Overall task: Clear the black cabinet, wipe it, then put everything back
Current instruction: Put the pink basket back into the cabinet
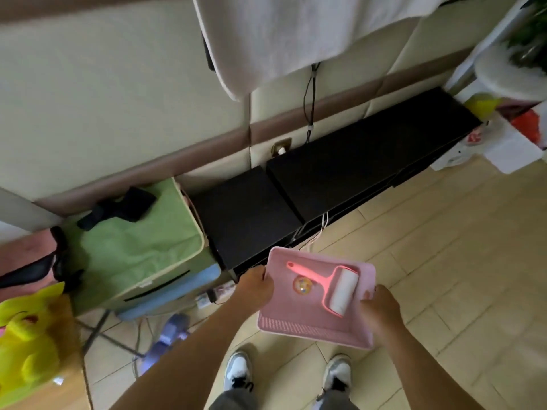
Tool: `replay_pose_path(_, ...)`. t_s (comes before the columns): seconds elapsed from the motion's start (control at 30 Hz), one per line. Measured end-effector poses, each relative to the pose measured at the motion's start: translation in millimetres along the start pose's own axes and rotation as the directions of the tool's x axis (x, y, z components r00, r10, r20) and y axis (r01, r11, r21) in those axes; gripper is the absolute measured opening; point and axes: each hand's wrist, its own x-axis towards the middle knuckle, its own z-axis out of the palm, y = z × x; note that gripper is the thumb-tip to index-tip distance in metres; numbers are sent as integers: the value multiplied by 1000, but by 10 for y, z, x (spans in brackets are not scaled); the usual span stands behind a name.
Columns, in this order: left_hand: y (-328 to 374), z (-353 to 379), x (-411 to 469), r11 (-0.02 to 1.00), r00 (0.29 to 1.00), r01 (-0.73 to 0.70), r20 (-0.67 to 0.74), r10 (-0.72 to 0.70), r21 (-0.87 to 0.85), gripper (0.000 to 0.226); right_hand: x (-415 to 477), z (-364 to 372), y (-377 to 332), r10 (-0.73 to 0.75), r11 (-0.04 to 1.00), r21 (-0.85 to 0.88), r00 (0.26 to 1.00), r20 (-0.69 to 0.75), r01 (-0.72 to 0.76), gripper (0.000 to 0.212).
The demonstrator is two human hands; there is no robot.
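Note:
I hold a pink plastic basket (307,331) in front of me, above the floor. My left hand (256,287) grips its left rim and my right hand (380,306) grips its right rim. Inside lie a pink lint roller (340,291) with a white roll and a small round orange ball (300,286). The long black cabinet (364,161) runs along the wall beyond the basket, its top bare. A lower black unit (245,214) adjoins its left end.
A green fabric box (139,241) with a black cloth (124,205) on it stands left of the cabinet. Yellow plush toy (26,338) at far left. White cloth (281,34) hangs above. Bags (503,140) and a plant stand crowd the cabinet's right end. Cables trail on the tiled floor.

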Motion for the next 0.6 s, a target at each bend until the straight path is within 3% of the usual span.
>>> replay_pose_path(0.2,-1160,1347,1262,996,994,86,62,-85,-24,18,1325,1059,616,-26,993,-109,995,96,37,24)
replay_pose_path(0.33,-1460,1968,2134,998,997,68,30,-68,4,26,2408,1845,851,-111,973,-190,989,102,129,36)
replay_pose_path(0.4,-1617,2154,2578,995,999,41,-2,-41,-89,15,2920,2176,842,-168,958,-218,981,97,186,39)
replay_pose_path(0.6,-2118,2448,3505,960,994,17,-102,-48,-281,22,3963,2869,592,-342,899,-248,933,112,360,29)
